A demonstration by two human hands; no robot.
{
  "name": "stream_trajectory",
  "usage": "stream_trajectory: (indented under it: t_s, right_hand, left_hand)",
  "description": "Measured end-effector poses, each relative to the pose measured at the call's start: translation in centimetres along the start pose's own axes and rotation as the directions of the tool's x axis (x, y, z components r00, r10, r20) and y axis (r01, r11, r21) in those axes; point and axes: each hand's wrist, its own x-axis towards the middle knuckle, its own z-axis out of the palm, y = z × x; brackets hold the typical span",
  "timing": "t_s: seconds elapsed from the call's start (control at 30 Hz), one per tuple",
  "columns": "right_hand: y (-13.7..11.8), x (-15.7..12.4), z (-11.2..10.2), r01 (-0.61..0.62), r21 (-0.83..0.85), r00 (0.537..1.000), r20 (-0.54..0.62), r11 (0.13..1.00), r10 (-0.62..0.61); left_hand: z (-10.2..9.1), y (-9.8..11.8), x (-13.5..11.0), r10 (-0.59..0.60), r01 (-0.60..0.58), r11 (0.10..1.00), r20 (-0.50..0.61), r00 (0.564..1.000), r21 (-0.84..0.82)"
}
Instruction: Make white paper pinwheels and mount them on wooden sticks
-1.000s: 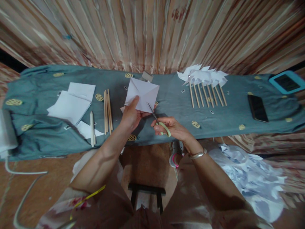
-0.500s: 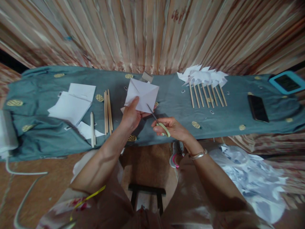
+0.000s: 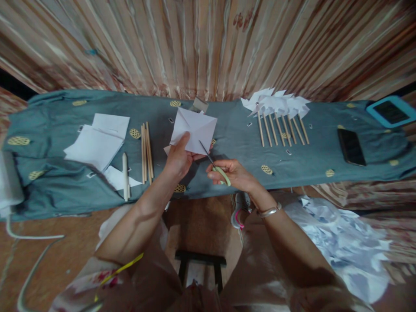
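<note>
My left hand pinches the lower edge of a creased white paper square, thumb on top, holding it up over the teal cloth. My right hand grips small scissors with pale green handles. Their thin blades point up and left and meet the paper's lower right edge. A metal bangle circles my right wrist.
The teal cloth covers a long table. On it lie loose white sheets, a white pen, several wooden sticks, a row of paper pinwheels on sticks, a black phone and a blue tablet. Paper scraps litter the floor at right.
The scissors have slid a little further up into the paper's lower right edge. My left hand and the paper have hardly moved.
</note>
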Motion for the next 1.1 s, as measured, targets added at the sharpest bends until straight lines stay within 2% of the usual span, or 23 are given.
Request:
stream_trajectory:
  t_s: [1.1]
  right_hand:
    - [-0.39, 0.21, 0.46, -0.001, 0.044, 0.999, -0.038, 0.999, 0.003]
  left_hand:
    - [0.46, -0.17, -0.42, -0.041, 0.041, 0.998, 0.006, 0.999, 0.037]
